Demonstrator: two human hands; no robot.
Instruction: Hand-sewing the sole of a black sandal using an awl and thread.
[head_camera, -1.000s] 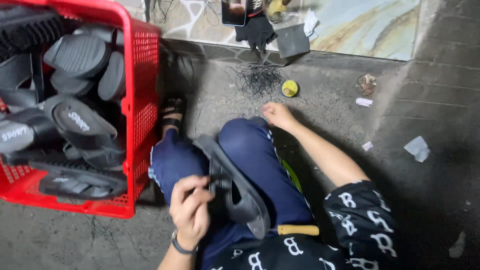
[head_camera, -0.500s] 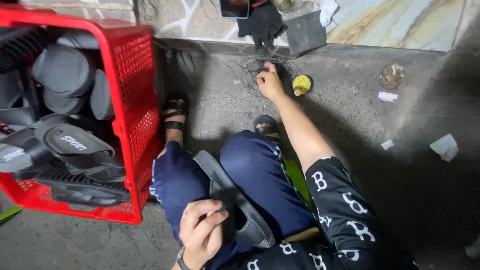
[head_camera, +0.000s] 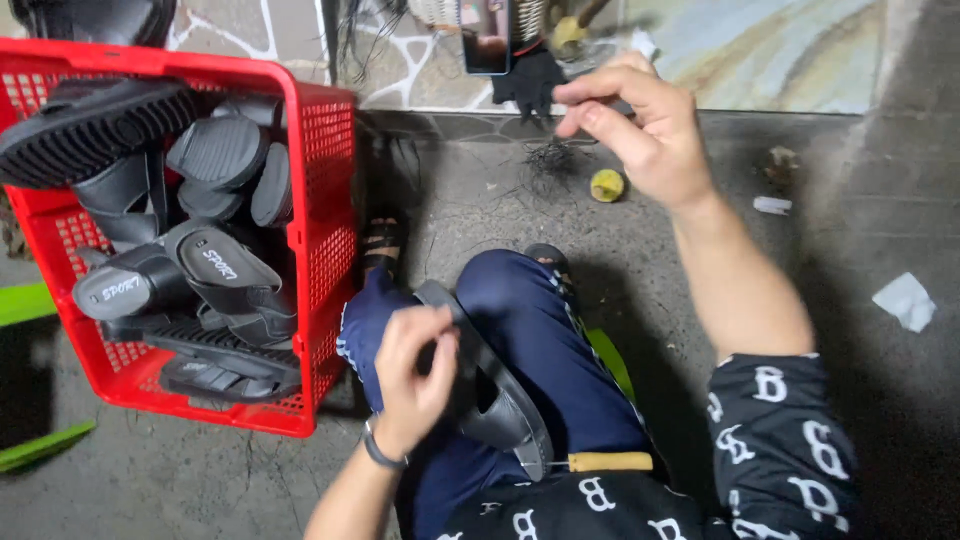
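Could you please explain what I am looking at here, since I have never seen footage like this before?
The one view comes from a camera on a seated person's head, looking down at their lap and hands. The left hand holds a black sandal on the person's blue trousers. The right hand is raised, fingers pinched; whether it holds anything is unclear. A red crate of black sandals stands to the left. On the concrete floor lie a tangle of dark threads and a small yellow object.

Red crate (head_camera: 325, 240) of black sandals (head_camera: 215, 270) (left); yellow round thing (head_camera: 606, 185), paper scrap (head_camera: 908, 300) on floor.
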